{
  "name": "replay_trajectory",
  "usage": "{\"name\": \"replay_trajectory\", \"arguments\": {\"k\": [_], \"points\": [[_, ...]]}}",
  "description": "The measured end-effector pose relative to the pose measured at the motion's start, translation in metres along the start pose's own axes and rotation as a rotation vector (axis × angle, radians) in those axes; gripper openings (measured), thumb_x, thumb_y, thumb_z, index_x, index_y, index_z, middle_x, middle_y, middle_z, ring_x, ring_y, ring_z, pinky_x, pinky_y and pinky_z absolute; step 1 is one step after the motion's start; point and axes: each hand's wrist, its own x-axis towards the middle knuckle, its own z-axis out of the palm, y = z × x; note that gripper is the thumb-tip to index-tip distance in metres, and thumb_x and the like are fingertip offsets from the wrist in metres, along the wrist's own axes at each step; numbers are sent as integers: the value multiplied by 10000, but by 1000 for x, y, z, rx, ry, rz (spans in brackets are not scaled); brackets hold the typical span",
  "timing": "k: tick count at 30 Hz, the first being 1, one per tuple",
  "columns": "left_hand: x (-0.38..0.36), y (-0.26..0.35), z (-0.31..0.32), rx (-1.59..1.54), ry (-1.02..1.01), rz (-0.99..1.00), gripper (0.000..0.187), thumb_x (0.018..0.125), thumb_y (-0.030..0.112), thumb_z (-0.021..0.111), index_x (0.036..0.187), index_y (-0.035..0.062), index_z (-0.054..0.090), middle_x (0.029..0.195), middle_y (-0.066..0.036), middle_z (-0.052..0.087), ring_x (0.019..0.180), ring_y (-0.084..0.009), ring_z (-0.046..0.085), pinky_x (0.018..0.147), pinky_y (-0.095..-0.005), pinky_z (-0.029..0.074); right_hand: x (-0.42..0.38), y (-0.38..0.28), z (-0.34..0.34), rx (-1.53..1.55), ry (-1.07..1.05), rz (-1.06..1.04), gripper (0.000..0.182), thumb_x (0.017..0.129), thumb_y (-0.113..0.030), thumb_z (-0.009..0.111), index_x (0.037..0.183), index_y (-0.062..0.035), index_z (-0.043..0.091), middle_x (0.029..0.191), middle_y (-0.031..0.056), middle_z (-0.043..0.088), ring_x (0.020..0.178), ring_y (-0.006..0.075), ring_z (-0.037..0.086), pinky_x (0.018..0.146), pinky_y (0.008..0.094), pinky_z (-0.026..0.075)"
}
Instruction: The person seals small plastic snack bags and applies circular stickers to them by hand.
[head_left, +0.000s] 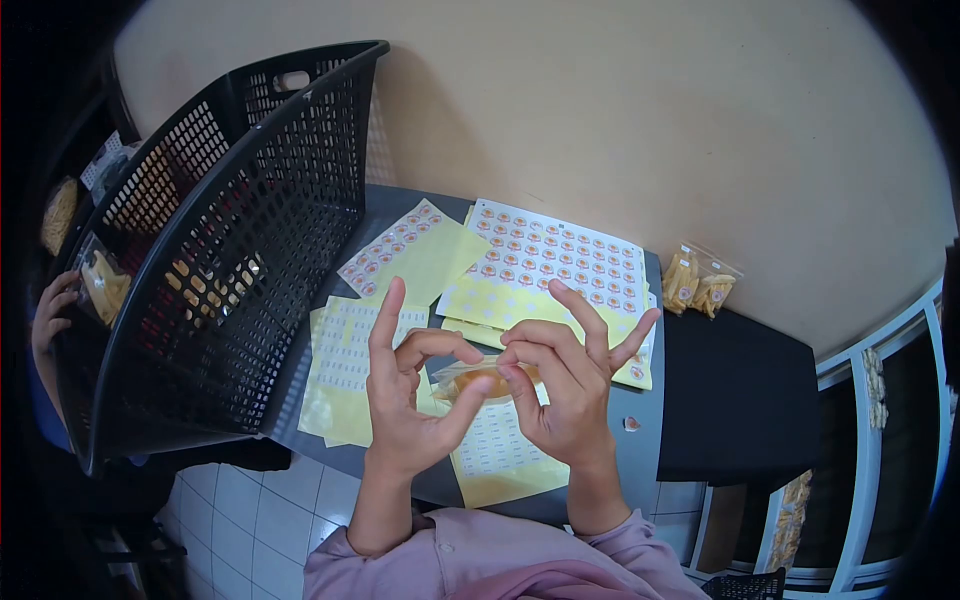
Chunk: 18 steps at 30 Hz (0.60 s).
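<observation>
A small clear plastic bag with orange-brown contents is held up over the table, its top edge level between my hands. My left hand pinches the bag's left part between thumb and forefinger, with another finger raised. My right hand pinches its right part near the top edge, its outer fingers spread. The right part of the bag is largely hidden by my fingers. Below and behind the hands lie sheets of small text labels and a large sheet of round orange-and-red stickers.
A large black plastic basket stands tilted at the left. Beyond it, a co-worker's hand touches a filled bag. Two filled bags stand against the wall at the right. A loose sticker lies on the grey table.
</observation>
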Motion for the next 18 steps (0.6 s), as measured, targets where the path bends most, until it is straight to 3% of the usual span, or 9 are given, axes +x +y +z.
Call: {"name": "replay_trajectory", "arguments": {"k": [4,9,14,17,18], "points": [[-3,-6,-1,-13,-13,-81,764,653,-69,618,1271,-77,168,705,-65,571,709,-125,551,752,-263,426,1,-1,1,-9,1,-35,34,710,-158,598,679,-144,595,783,-88,554,1094,171,445,940,591,-130],[1,-5,-7,22,-32,9,662,671,-68,611,1240,-85,274,695,-68,618,718,-142,592,751,-261,452,0,0,3,8,33,-57,40,698,-156,611,665,-144,593,776,-88,557,1086,176,450,953,572,-126],[-3,-9,-26,48,-171,-44,595,721,-27,593,1239,-67,302,810,-113,644,800,-169,615,755,-248,455,2,4,-1,-27,51,-78,66,677,-150,644,665,-157,579,766,-91,557,1078,183,452,971,544,-107],[-3,-7,-30,23,-244,-203,565,761,15,570,1249,-54,295,881,-126,632,852,-186,606,786,-252,439,1,4,0,37,39,-67,61,676,-133,644,676,-149,585,769,-78,560,1073,192,454,980,532,-91],[-1,-10,-28,-129,-236,-202,551,771,38,567,1251,-37,306,950,-136,610,886,-189,592,800,-261,431,0,5,0,29,39,-61,61,676,-133,644,676,-149,585,769,-78,560,1073,192,454,980,532,-91]]}}
